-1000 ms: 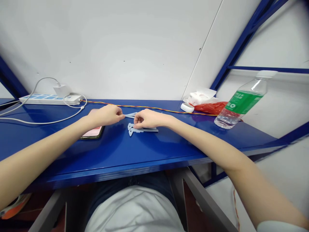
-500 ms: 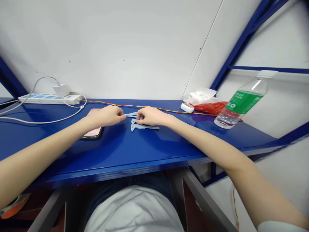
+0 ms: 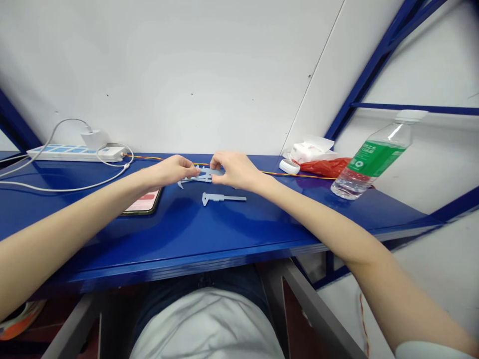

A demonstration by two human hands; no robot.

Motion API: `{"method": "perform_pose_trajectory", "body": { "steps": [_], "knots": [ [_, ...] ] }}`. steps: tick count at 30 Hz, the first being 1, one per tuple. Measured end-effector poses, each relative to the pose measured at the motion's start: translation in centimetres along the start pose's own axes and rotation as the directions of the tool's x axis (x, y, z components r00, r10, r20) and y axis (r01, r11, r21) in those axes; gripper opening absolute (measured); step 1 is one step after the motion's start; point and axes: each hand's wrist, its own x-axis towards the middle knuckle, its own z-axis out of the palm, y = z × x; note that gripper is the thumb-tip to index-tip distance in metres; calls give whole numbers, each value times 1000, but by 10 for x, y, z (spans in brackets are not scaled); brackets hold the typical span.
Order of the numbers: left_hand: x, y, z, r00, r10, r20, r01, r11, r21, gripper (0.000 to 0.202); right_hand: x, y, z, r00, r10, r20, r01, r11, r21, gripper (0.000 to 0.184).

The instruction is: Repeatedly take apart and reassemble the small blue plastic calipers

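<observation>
My left hand (image 3: pixel 170 170) and my right hand (image 3: pixel 232 170) both pinch a small light-blue plastic caliper (image 3: pixel 198 176), held just above the blue shelf (image 3: pixel 187 229). The left fingers grip its left part and the right fingers grip its right end. A second light-blue plastic caliper (image 3: pixel 222 198) lies flat on the shelf just in front of my hands, apart from them.
A phone (image 3: pixel 144 203) lies under my left wrist. At the back left stands a white power strip (image 3: pixel 75 152) with a charger and white cables. An orange-yellow wire (image 3: pixel 292 174) runs along the back. At right are a white case (image 3: pixel 290 166), a red bag with tissues (image 3: pixel 322 162) and a water bottle (image 3: pixel 370 159).
Both hands have lifted one caliper off the shelf and raised it toward the back. The other caliper stays lying on the shelf, now uncovered by my right hand.
</observation>
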Motion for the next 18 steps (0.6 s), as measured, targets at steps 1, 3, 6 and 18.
{"method": "perform_pose_trajectory", "body": {
  "steps": [1,3,6,18],
  "knots": [
    [2,-4,-4,1000,-18,-19,18,1000,11,36,1,8,-1,1000,5,3,-5,1000,-17,16],
    [6,-13,-14,999,-45,-21,46,998,48,38,3,26,-2,999,13,53,-12,1000,-25,16],
    [12,-27,-24,997,-77,-24,79,990,112,38,4,50,-1,992,13,123,-14,1000,8,20],
    [19,-41,-17,999,-41,-17,44,857,513,41,-9,13,-7,918,-94,386,6,975,222,41]
  ]
}}
